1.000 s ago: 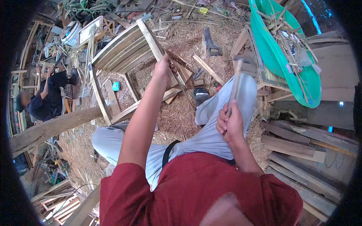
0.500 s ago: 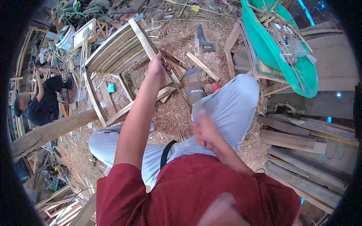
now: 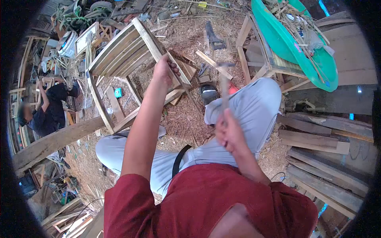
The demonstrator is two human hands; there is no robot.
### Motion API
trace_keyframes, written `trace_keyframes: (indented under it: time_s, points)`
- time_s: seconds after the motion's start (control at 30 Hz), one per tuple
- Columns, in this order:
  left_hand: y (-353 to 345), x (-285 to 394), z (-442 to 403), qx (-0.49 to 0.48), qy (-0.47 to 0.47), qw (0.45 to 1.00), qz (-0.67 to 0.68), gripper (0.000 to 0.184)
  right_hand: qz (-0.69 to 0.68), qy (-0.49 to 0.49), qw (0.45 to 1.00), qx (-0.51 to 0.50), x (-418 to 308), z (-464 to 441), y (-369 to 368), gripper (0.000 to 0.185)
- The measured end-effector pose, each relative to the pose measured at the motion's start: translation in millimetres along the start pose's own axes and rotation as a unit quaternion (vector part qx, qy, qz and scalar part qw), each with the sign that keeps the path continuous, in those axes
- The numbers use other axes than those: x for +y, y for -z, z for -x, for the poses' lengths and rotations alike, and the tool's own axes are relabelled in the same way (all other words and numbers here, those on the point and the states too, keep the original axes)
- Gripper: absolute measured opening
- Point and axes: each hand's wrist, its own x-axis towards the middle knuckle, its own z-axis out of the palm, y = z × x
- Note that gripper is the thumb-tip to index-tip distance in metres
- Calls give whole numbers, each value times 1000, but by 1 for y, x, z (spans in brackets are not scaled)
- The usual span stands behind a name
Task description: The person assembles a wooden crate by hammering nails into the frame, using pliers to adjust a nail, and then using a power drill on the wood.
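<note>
Wearing dark clothes, another person (image 3: 41, 115) is at the far left. Next comes a slatted wooden frame (image 3: 121, 59), tilted beyond the left knee, with a small teal object (image 3: 118, 93) showing through its opening. The left hand (image 3: 164, 72) is closed around the frame's right rail. Well apart from it, the right hand (image 3: 231, 133) grips a hammer (image 3: 225, 85) (rather blurred), head raised. Farther right, a green tub (image 3: 266, 29) holds sticks; boards (image 3: 311, 138) lie nearer.
</note>
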Motion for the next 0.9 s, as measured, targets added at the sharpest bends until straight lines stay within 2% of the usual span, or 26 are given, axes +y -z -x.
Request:
trace_keyframes:
  time_s: [0.1, 0.13, 0.17, 0.23, 0.27, 0.37, 0.4, 0.47, 0.5, 0.53, 0.63, 0.67, 0.77, 0.8, 0.9]
  points:
    - [-7, -4, 3, 8, -11, 1000, -6, 26, -89, 165, 973, 133, 2, -3, -15, 41]
    - [-7, -8, -2, 9, -12, 1000, -3, 26, 44, 112, 982, 147, 23, -12, -17, 42]
    - [-4, -11, -8, 13, -13, 1000, 0, 26, 66, 27, 995, 77, 29, -15, -6, 42]
    - [5, -10, -7, -6, 1, 1000, 1, 25, 107, -149, 981, -61, 18, 4, -14, 43]
    - [7, -7, -8, -18, 5, 1000, 1, 25, 82, -130, 986, -59, 9, 5, -4, 43]
    - [10, -4, -12, -12, -2, 1000, 1, 25, -4, 89, 996, 31, -9, -4, 14, 42]
    - [9, -5, -9, -10, 0, 1000, -2, 24, -48, 142, 984, 102, -6, -3, -3, 41]
    - [1, -3, -3, -10, 1, 1000, -8, 24, 68, -61, 996, -1, 18, -6, -13, 44]
    - [4, -2, -6, -19, 6, 1000, 4, 24, 125, -162, 977, -52, 24, -5, -15, 45]
    - [7, -3, -8, -27, 14, 999, 15, 24, 88, -190, 977, -48, 19, -3, -16, 41]
    - [12, 1, -10, -27, 8, 1000, 8, 22, 9, -44, 999, -2, -3, -13, 15, 43]
    - [13, 1, -12, -30, 10, 999, 13, 22, -18, 53, 997, 43, -10, -14, 17, 43]
    - [7, -4, -13, -27, 10, 1000, 9, 22, 60, 107, 989, 82, 30, -31, 8, 42]
    - [5, -3, -12, -22, 5, 1000, 5, 22, 251, -62, 966, -32, 32, -28, 2, 43]
    - [11, 2, -9, -26, 30, 999, 20, 23, 104, -104, 989, -35, 3, -10, -6, 43]
